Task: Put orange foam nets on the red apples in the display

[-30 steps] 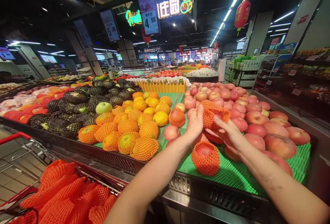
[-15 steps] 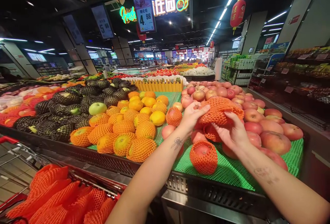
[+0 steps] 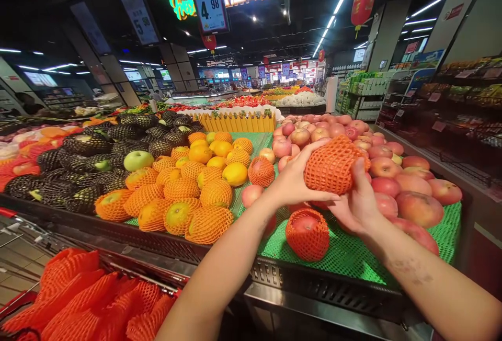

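Both hands hold one apple wrapped in an orange foam net [image 3: 333,166] above the apple bin. My left hand [image 3: 295,179] grips its left side with fingers curled under it. My right hand [image 3: 357,202] cups it from below and the right, thumb up against the net. Just below the hands sits another netted apple [image 3: 308,234] on the green mesh mat [image 3: 353,257]. Bare red apples [image 3: 419,207] are piled to the right and behind.
Netted oranges [image 3: 196,194] fill the neighbouring section to the left, with dark-netted fruit [image 3: 86,168] beyond. A shopping cart at the lower left holds loose orange foam nets [image 3: 90,299]. The metal bin edge [image 3: 314,288] runs across in front. Shelves stand at the right.
The net has been drawn down over the apple and both hands have closed round it and raised it a little. The camera view has tilted slightly.
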Demonstrator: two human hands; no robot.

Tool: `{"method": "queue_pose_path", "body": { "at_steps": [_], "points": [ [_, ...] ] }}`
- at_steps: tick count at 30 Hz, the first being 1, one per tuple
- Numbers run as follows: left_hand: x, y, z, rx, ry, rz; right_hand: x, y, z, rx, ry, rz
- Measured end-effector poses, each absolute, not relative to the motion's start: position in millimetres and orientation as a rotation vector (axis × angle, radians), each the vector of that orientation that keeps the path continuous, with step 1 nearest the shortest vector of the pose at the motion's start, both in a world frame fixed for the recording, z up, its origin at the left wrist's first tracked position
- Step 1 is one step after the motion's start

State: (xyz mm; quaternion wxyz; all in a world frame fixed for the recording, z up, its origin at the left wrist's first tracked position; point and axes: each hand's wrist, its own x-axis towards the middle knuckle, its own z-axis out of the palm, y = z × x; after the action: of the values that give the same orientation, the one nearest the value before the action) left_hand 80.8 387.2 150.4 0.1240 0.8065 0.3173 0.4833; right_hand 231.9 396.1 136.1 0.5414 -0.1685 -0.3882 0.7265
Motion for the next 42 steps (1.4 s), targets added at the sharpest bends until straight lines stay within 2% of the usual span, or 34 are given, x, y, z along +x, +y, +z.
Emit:
{"method": "queue_pose_path", "body": {
  "at_steps": [8,14,20,26,31,34,37,42],
  "points": [
    [81.6,416.0,134.3,2.163,0.810,1.683,241.3,399.4,151.4,-0.154,-0.940,1.853],
    [81.2,419.2,123.8,2.464,1.315,1.540,233.0,418.0,134.1,-0.408,-0.845,1.739],
    [90.0,400.1,132.4,2.676,1.205,1.551,232.5,425.4,126.8,-0.439,-0.964,1.714],
    [88.1,411.6,127.2,2.335,1.054,1.725,248.6,435.7,127.7,-0.534,-0.945,1.456],
    [55.2,401.1,152.2,2.315,1.185,1.937,251.1,427.6,138.7,-0.634,-1.190,1.403],
    [13.6,383.4,174.3,2.365,1.386,2.075,254.0,426.9,142.7,-0.657,-1.408,1.114],
    [-15.7,372.5,181.2,2.379,1.545,1.693,259.1,430.7,144.0,-0.634,-1.499,0.779],
    [-1.4,381.9,164.6,2.282,1.872,0.447,265.7,431.8,146.7,-0.676,-1.570,0.670]
  ]
}}
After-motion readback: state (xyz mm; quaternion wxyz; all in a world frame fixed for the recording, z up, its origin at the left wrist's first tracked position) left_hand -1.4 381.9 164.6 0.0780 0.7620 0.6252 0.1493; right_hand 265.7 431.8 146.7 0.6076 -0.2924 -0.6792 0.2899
